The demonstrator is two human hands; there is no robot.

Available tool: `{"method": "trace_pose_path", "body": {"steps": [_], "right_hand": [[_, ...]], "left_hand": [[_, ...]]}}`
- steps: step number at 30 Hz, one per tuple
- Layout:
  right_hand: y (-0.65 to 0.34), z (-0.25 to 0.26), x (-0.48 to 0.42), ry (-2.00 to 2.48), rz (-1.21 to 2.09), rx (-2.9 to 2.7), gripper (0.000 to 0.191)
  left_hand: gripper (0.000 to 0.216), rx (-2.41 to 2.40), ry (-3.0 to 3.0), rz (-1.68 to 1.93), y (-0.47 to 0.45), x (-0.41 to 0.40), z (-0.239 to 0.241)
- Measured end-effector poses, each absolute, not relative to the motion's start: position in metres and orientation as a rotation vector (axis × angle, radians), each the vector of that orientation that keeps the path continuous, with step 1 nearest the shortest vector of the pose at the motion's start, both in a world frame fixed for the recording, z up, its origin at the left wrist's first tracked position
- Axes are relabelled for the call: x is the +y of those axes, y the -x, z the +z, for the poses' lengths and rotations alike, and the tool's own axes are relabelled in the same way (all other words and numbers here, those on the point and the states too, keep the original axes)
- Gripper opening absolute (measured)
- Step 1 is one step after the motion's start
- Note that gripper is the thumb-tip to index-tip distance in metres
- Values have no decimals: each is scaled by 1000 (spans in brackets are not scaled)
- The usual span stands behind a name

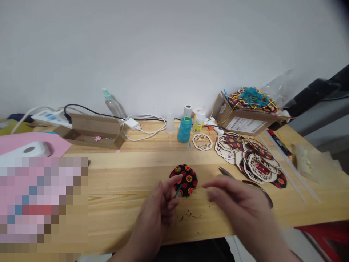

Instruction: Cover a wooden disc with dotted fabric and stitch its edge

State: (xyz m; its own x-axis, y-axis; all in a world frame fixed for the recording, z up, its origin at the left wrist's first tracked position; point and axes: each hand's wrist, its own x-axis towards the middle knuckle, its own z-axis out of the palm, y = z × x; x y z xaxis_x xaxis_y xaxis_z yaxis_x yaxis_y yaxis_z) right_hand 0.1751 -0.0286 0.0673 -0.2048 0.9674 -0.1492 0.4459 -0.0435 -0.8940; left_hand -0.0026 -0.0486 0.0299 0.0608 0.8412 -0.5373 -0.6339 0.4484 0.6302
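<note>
A round piece of black fabric (pixel 191 179) with red, orange and green flower patterns lies on the wooden table, just beyond my left hand (pixel 160 205). A short strand of teal thread (pixel 178 190) shows at the fingers of that hand, which are curled around it. To the right, my right hand (pixel 231 198) hovers with thumb and forefinger pinched together. Whatever is between those fingertips is too small and blurred to name. Scissors (pixel 225 172) lie partly hidden behind my right hand. A cone of teal thread (pixel 184 129) stands upright beyond the fabric.
Several wooden lattice frames and fabric rounds (pixel 256 165) are heaped at right, before a cardboard box (pixel 242 123) of fabric and yarn. Glue bottle (pixel 199 122), glue gun (pixel 215 126) and open narrow box (pixel 92 136) stand along the back. Dark scraps (pixel 189 214) lie in front.
</note>
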Motion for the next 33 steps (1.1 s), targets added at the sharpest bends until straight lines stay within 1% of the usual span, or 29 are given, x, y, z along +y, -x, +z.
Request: {"method": "trace_pose_path", "body": {"steps": [2, 4, 6, 9, 10, 15, 20, 24, 27, 29, 31, 33], "right_hand": [[-152, 58, -16, 1443, 1468, -1509, 23], [-136, 48, -13, 1393, 1630, -1360, 26], [-129, 43, -14, 1331, 1710, -1273, 24], [-128, 45, -16, 1186, 1794, -1229, 10], [-129, 46, -15, 1160, 1793, -1240, 9], [-133, 41, -11, 1273, 1585, -1338, 11], [-136, 34, -9, 1300, 1474, -1384, 9], [-135, 35, -11, 1303, 1458, -1390, 9], [-134, 35, -10, 1290, 1467, -1421, 11], [-136, 34, -7, 1282, 1425, -1438, 9], [-139, 31, -2, 1284, 1301, -1476, 7], [-143, 25, 4, 1291, 1064, -1617, 8]], "left_hand": [[53, 1021, -292, 1143, 1, -49, 31], [54, 1051, -337, 1140, 0, -49, 32], [56, 1074, -374, 1122, 0, -49, 31], [56, 1076, -421, 1086, 0, -49, 28], [56, 1070, -437, 1072, 1, -49, 26], [42, 1067, -524, 1019, 4, -54, 19], [35, 1166, -671, 948, 3, -53, 26], [21, 1208, -835, 895, 1, -49, 29], [22, 1200, -882, 889, 2, -49, 27], [24, 1210, -878, 912, 4, -50, 25], [23, 1233, -832, 969, 6, -50, 24], [21, 1226, -720, 1065, 7, -49, 24]]}}
